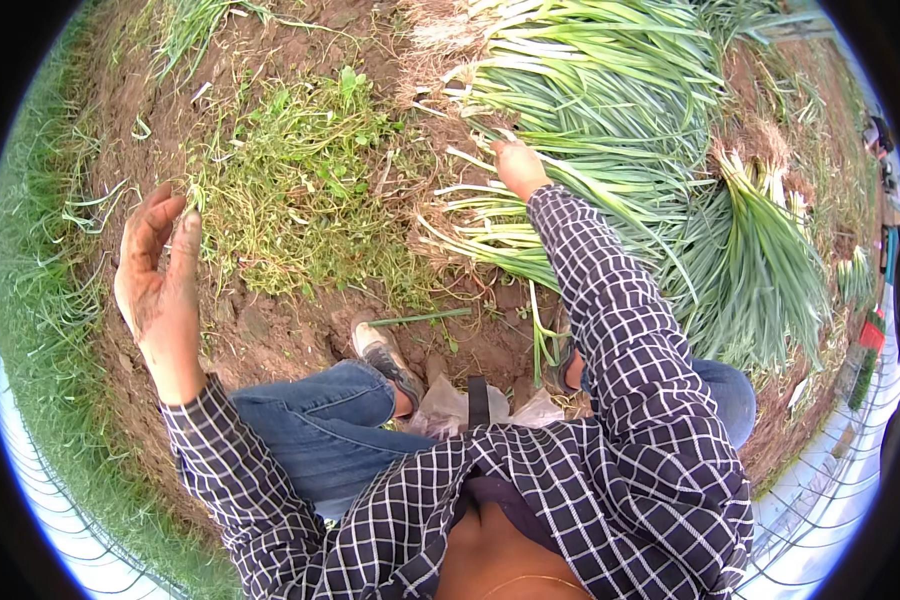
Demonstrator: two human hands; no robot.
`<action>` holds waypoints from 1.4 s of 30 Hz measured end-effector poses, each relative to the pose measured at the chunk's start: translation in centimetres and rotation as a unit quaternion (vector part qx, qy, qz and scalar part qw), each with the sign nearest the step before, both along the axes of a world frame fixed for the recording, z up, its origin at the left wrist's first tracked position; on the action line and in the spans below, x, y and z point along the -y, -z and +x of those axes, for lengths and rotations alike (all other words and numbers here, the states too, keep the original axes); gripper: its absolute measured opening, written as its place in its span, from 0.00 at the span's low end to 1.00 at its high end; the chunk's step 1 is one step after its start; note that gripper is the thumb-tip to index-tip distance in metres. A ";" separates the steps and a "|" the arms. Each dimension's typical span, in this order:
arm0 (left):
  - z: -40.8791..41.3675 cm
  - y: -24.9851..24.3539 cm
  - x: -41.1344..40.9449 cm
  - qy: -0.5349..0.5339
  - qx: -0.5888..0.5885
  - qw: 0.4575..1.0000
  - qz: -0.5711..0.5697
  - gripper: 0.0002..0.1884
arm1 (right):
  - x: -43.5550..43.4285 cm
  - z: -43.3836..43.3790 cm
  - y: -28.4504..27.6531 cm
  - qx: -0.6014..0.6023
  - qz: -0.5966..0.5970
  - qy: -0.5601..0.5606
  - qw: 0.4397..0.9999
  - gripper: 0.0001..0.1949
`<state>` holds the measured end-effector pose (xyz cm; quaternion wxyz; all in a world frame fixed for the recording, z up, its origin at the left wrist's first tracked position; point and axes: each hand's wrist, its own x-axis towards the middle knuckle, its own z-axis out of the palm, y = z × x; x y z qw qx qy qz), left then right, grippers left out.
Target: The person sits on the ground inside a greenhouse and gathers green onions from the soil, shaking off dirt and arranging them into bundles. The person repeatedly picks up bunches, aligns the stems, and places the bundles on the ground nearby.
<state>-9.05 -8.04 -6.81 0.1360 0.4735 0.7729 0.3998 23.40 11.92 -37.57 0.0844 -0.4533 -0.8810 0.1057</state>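
Note:
My right hand (520,166) reaches into a long heap of green onions (600,97) lying on the soil. Its fingers curl around the pale root end of some stalks. Nearer to me, a few loose green onions (487,244) lie with their roots to the left. Off to the left, my left hand (161,277) is raised with its soiled fingers apart. A wisp of pale green plant (196,196) shows by its fingertips; whether it touches them is unclear.
Pulled weeds (300,202) cover the soil between my hands. A bundle of green onions (757,255) lies at right, roots away from me. Grass (37,315) borders the left. My shoe (382,356) and a clear plastic sheet or bag (450,409) are below.

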 end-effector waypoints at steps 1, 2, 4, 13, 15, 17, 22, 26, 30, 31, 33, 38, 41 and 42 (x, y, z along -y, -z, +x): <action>0.4 -0.1 -0.1 0.006 -0.002 1.000 0.007 0.10 | 0.2 -0.2 0.2 0.060 0.016 0.024 0.998 0.07; 0.5 -0.3 -0.2 0.022 -0.037 0.999 -0.005 0.11 | 0.2 -0.2 0.4 0.054 0.006 0.035 0.998 0.07; 1.4 -0.8 0.0 0.016 -0.032 0.999 0.002 0.12 | 1.0 -0.8 0.0 0.007 -0.006 0.044 0.999 0.07; 3.6 -1.1 -0.9 0.059 -0.034 0.997 -0.022 0.14 | 2.0 -5.1 1.0 0.128 -0.083 0.076 0.985 0.12; 4.0 -1.5 -1.0 0.060 -0.028 0.997 -0.029 0.13 | 3.2 -5.5 0.7 0.075 -0.113 0.025 0.991 0.11; 4.2 -0.9 -1.1 0.061 -0.010 0.998 -0.028 0.12 | 4.3 -6.6 -0.9 0.007 -0.215 -0.013 0.977 0.10; 4.7 1.3 -0.4 0.038 0.221 0.963 -0.151 0.19 | 8.2 -12.8 -15.0 -0.315 -0.365 0.019 0.876 0.09; 5.8 2.3 -1.5 -0.021 0.428 0.901 -0.061 0.20 | 11.2 -15.9 -24.3 -0.313 -0.321 -0.235 0.862 0.21; 4.3 2.3 -1.1 -0.017 0.457 0.887 0.067 0.15 | 10.5 -14.3 -22.0 -0.457 -0.347 -0.205 0.793 0.29; 4.0 2.1 -0.9 -0.028 0.465 0.881 0.084 0.15 | 8.6 -12.9 -18.7 -0.450 -0.456 -0.091 0.762 0.25; 3.5 0.9 -0.8 -0.051 0.457 0.883 0.098 0.15 | 2.7 -7.8 -9.3 -0.436 -0.244 0.050 0.865 0.16; 5.0 0.2 -1.7 -0.102 0.487 0.865 0.071 0.11 | -1.6 6.0 0.2 0.089 -0.115 0.241 0.960 0.08; 5.0 -0.2 -1.6 -0.066 0.483 0.872 0.049 0.12 | -2.5 7.1 1.4 0.059 -0.053 0.146 0.986 0.09; 4.9 -0.1 -1.4 -0.069 0.488 0.869 0.044 0.12 | -1.9 6.1 0.8 -0.001 -0.026 0.125 0.992 0.06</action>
